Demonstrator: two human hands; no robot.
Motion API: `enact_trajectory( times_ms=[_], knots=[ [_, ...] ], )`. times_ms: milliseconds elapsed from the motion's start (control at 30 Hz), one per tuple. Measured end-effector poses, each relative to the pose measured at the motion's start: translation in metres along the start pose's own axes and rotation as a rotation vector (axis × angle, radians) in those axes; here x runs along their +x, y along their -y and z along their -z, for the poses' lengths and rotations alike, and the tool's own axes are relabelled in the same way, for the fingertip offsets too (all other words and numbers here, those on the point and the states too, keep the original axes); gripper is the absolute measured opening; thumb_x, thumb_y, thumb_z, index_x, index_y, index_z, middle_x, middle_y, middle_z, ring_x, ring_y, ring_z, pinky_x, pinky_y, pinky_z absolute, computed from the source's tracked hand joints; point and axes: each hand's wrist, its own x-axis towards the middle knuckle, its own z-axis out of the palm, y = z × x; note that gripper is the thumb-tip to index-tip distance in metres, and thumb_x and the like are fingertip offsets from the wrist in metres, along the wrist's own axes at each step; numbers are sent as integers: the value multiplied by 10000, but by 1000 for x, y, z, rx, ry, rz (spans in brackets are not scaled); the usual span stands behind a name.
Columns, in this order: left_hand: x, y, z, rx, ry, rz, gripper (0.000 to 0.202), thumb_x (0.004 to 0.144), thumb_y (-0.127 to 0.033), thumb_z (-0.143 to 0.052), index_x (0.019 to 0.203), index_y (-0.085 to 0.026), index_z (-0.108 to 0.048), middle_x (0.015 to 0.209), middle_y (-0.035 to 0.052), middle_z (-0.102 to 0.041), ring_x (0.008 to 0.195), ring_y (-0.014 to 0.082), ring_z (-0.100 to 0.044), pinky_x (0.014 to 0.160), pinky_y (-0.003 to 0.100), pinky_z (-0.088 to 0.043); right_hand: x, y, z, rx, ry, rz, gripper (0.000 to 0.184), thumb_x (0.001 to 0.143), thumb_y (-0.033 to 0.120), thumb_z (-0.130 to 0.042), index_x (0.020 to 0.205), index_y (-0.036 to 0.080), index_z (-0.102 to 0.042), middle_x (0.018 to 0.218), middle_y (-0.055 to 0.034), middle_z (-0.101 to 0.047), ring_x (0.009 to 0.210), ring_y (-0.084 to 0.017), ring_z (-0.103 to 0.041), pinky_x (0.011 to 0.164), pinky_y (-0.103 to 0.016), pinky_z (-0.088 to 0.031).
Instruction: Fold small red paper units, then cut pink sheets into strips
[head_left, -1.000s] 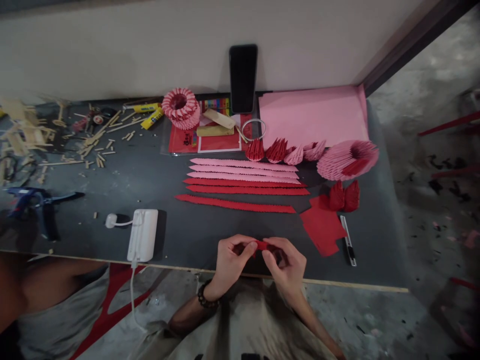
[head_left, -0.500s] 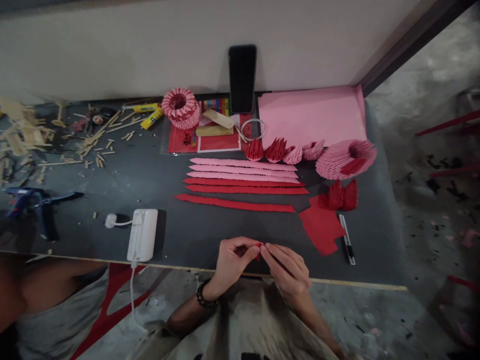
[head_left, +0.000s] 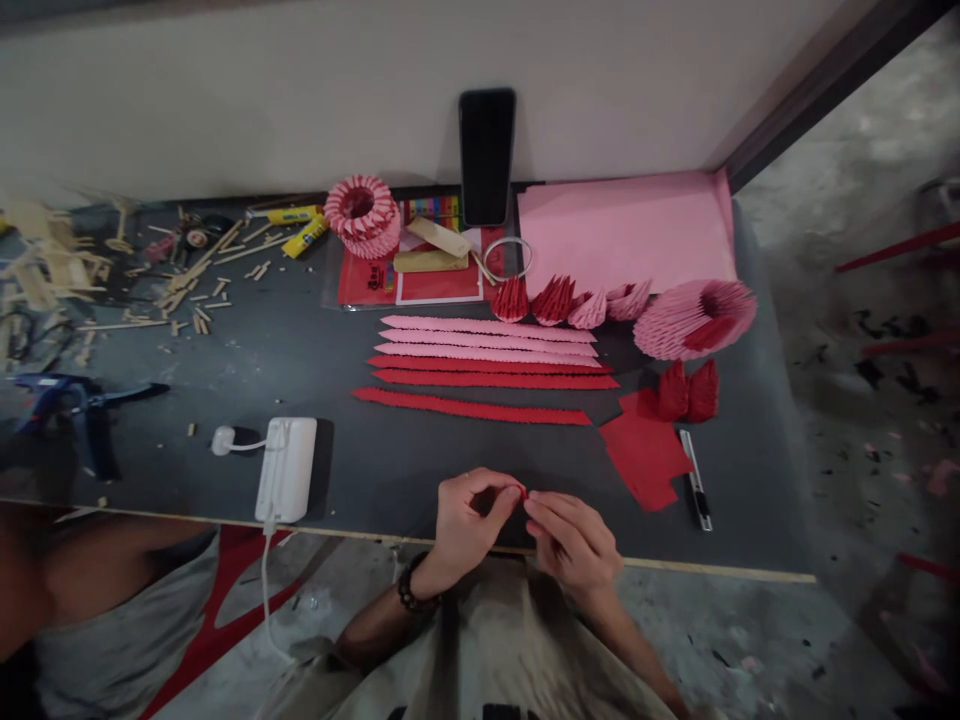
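Observation:
Near the front edge of the table, my left hand (head_left: 471, 518) pinches a small piece of red paper (head_left: 523, 491) between thumb and forefinger. From the other side, my right hand (head_left: 577, 545) has its fingertips pressed together at the paper's edge; much of the piece is hidden by the fingers. Beyond my hands lies a long red strip of interlocked paper pieces (head_left: 472, 405), with more red strips and several pink strips (head_left: 487, 340) behind it. Right of my right hand are red paper sheets (head_left: 645, 450) and a utility knife (head_left: 697, 485).
A white power bank (head_left: 286, 470) with a cable lies left. Folded red and pink paper shapes (head_left: 553, 300) stand before pink sheets (head_left: 622, 225). A phone (head_left: 487, 155) leans on the wall. Wooden sticks (head_left: 195, 280) and a glue gun (head_left: 75, 400) lie far left, near another person's leg (head_left: 105, 575).
My right fingertips have shifted slightly down and right along the red paper piece. My left hand still pinches it, and the things on the table have not moved.

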Motion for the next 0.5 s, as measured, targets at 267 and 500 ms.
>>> enact_trajectory(
  times_ms=[267, 500],
  knots=[
    [-4, 5, -4, 160, -65, -134, 108, 952, -346, -774, 981, -273, -848, 893, 36, -851, 827, 192, -770, 842, 308, -596, 18, 17, -10, 167, -15, -388, 110, 973, 290, -725, 978, 227, -815, 860, -37, -799, 711, -156, -729, 612, -272, -590],
    [-3, 6, -1, 168, -5, -54, 191, 974, -323, -730, 1118, -275, -846, 1031, 51, -872, 927, 214, -806, 910, 333, -617, 14, 10, -16, 194, 6, -466, 178, 999, 352, -684, 931, 206, -761, 817, -24, -750, 704, -146, -691, 632, -254, -577]
  ],
)
